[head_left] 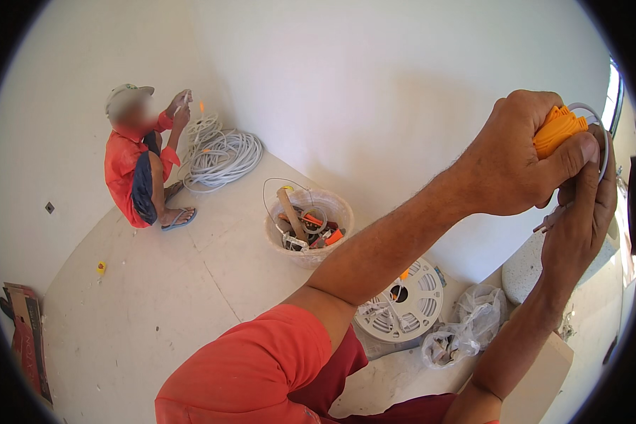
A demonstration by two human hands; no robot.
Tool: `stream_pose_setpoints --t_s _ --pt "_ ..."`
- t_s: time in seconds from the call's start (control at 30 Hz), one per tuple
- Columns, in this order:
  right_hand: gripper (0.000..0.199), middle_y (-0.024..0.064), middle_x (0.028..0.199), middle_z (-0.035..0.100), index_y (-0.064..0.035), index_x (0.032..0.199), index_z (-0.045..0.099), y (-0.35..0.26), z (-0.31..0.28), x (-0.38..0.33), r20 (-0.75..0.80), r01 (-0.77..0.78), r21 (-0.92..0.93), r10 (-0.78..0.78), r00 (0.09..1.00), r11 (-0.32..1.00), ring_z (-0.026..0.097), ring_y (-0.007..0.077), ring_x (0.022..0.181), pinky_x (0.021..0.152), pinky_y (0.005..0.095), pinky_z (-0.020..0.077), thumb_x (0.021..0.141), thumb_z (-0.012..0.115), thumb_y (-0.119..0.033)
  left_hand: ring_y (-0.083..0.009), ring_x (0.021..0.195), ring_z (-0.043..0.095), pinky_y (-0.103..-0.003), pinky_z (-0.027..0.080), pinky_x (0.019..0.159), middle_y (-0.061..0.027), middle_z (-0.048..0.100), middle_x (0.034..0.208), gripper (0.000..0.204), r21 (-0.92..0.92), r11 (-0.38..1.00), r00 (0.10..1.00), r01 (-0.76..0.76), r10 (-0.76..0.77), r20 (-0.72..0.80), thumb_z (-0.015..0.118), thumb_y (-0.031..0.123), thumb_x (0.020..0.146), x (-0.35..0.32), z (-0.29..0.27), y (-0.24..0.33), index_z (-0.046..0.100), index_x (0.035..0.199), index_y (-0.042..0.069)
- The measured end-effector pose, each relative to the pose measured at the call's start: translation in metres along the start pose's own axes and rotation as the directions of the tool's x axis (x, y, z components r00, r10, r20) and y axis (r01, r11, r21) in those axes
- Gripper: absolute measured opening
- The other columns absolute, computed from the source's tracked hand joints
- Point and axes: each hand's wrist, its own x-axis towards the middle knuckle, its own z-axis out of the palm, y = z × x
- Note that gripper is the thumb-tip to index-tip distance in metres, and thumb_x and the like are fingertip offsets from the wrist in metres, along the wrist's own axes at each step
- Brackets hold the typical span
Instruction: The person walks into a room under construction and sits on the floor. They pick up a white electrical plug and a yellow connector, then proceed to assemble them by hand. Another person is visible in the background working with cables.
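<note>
At the upper right, my left hand (526, 152) is closed round an orange ribbed piece (560, 131), whose kind I cannot make out. A thin white cable (605, 152) loops out beside it and bends down to my right hand (579, 201). That hand is raised close against the left one, its fingers closed on the cable. A short pale end (545, 225) pokes out by the right palm. Most of the orange piece and the cable's grip point are hidden by my fingers.
A tub of tools (274, 237) stands on the floor by the wall. Nearer lie a white reel (427, 300) and a clear plastic bag (477, 311). A person in red (131, 162) squats at the left beside coiled grey cable (226, 159). A dark red box (27, 339) leans far left.
</note>
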Motion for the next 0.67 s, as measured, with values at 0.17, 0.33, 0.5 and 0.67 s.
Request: stream_pose_setpoints --t_s 0.17,0.33,0.5,0.67 --pt "0.048 0.0138 0.135 0.064 -0.0064 0.148 0.053 -0.0004 -0.0004 -0.0008 0.004 0.010 -0.004 -0.010 1.000 1.000 0.065 0.0213 0.123 0.103 0.0332 0.0533 0.112 0.042 -0.036 -0.0123 0.044 0.060 -0.025 0.049 0.041 -0.0071 0.060 0.058 0.035 0.009 1.000 1.000 -0.007 0.007 -0.001 0.067 0.026 0.099 -0.0005 0.0009 0.0001 0.057 0.079 -0.001" --pt "0.048 0.0133 0.133 0.065 -0.0068 0.147 0.054 -0.0008 -0.0031 -0.0013 0.019 -0.001 -0.030 0.002 1.000 1.000 0.066 0.0197 0.120 0.101 0.0321 0.0544 0.112 0.043 -0.037 -0.0091 0.045 0.057 -0.023 0.045 0.039 -0.0041 0.060 0.058 0.038 0.006 0.999 0.999 -0.034 0.034 0.001 0.067 0.030 0.101 -0.0015 0.0022 -0.0036 0.059 0.083 -0.002" --pt "0.047 0.0131 0.131 0.065 -0.0067 0.147 0.054 0.0003 -0.0027 -0.0020 0.026 0.010 0.012 -0.011 1.000 1.000 0.066 0.0182 0.118 0.099 0.0307 0.0548 0.112 0.043 -0.036 -0.0091 0.045 0.057 -0.023 0.045 0.039 -0.0042 0.060 0.058 0.038 -0.002 0.999 0.999 -0.039 0.039 0.005 0.067 0.031 0.101 -0.0019 0.0027 -0.0043 0.059 0.083 -0.002" --pt "0.047 0.0134 0.131 0.065 -0.0067 0.147 0.054 0.0025 -0.0066 -0.0025 0.040 0.002 0.013 -0.003 0.999 1.000 0.066 0.0185 0.118 0.100 0.0306 0.0548 0.112 0.044 -0.036 -0.0093 0.045 0.057 -0.023 0.045 0.039 -0.0042 0.060 0.059 0.038 -0.008 1.000 1.000 -0.026 0.027 0.010 0.067 0.031 0.101 -0.0032 0.0040 -0.0036 0.059 0.084 -0.002"
